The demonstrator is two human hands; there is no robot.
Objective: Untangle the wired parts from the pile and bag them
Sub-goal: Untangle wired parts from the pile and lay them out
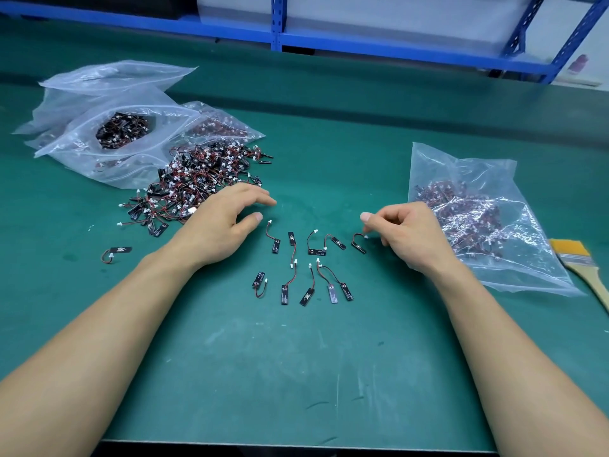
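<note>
Curled fingers of the right hand (408, 235) are touching the white plug of a small black wired part (359, 243), well right of the tangled black-and-red pile (197, 179); whether they are gripping it I cannot tell. The left hand (227, 219) is lying relaxed and empty at the pile's near edge. About a dozen freed parts (285, 293) are waiting unbagged right of the pile. Farther right, the clear plastic bag (468, 219) is holding many. Judging by the large pile, much is remaining.

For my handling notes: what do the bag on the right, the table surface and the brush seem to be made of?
Bag on the right: thin clear plastic film, glossy; it crinkles and glints. Table surface: green matte mat, perhaps rubber or vinyl; pale scuffs show. Brush: pale handle, probably wood; dull metal-looking band; yellowish bristles, material unclear.
</note>
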